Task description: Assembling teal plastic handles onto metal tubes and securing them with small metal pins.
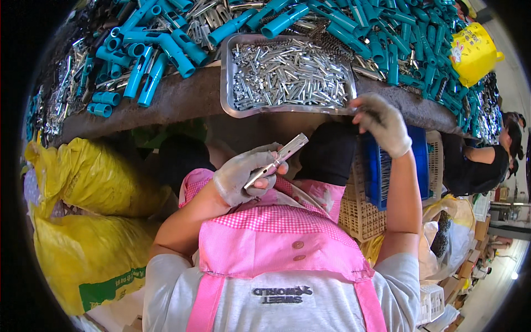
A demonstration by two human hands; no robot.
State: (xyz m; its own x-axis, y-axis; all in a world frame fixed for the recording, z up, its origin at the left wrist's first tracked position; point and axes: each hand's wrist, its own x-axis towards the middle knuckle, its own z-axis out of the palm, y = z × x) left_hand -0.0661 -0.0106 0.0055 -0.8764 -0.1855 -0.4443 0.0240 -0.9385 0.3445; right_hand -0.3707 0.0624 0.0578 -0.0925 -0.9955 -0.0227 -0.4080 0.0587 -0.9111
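My left hand (247, 172), in a thin grey-white glove, is wrapped round a silver slotted metal tube (291, 147). The tube points up and to the right above my lap, with holes along its side. At the right end of the metal tray (235, 112), my gloved right hand (383, 123) hangs close to the rim with curled fingers. Its fingertips are blurred, and whatever they may pinch is too small to make out. Small silver pins and bits of metal (290, 74) fill the tray.
Teal plastic tubes (285, 21) and springs are heaped across the bench (160, 113). A yellow tub (474, 54) stands at the right. Yellow sacks (108, 177) lie at my left; a blue crate (420, 166) and a cream basket (362, 213) at my right. Another person (481, 160) sits further right.
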